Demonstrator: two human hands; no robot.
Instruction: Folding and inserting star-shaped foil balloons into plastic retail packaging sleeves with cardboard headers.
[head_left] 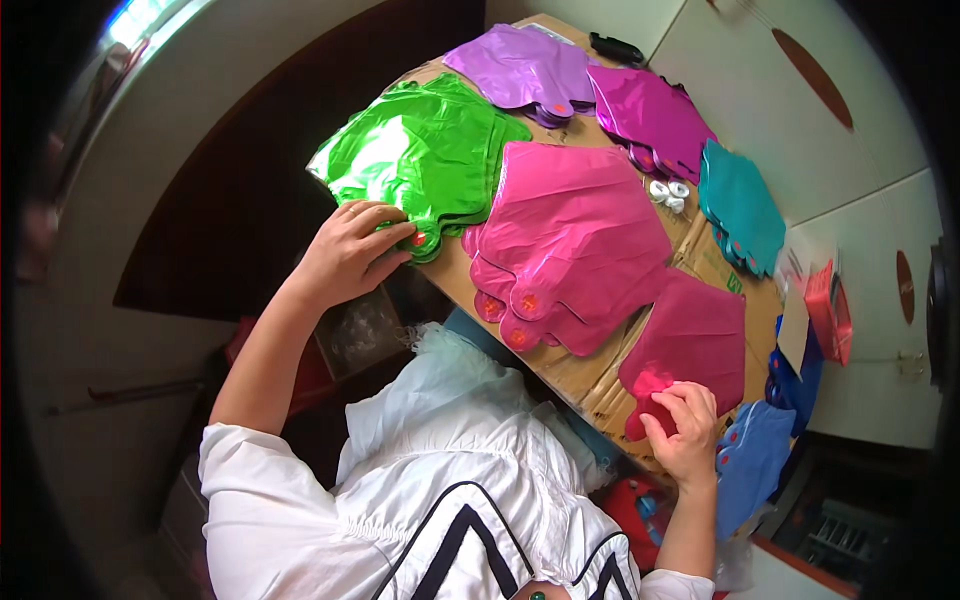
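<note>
cardboard-topped surface (pixel 590 375) carries our foil balloons sorted by colour — our left hand (pixel 350 250) lies spread on the green stack (pixel 420 150), our right hand (pixel 685 425) pinches a magenta balloon (pixel 690 340) at the near edge.

Pretty tight room: pale tiled floor (pixel 800 90) with dark oval marks, and a big dark curved panel (pixel 250 180) on the left. Bright light (pixel 140 20) comes in top left. The tabletop (pixel 580 380) looks like brown cardboard.
</note>
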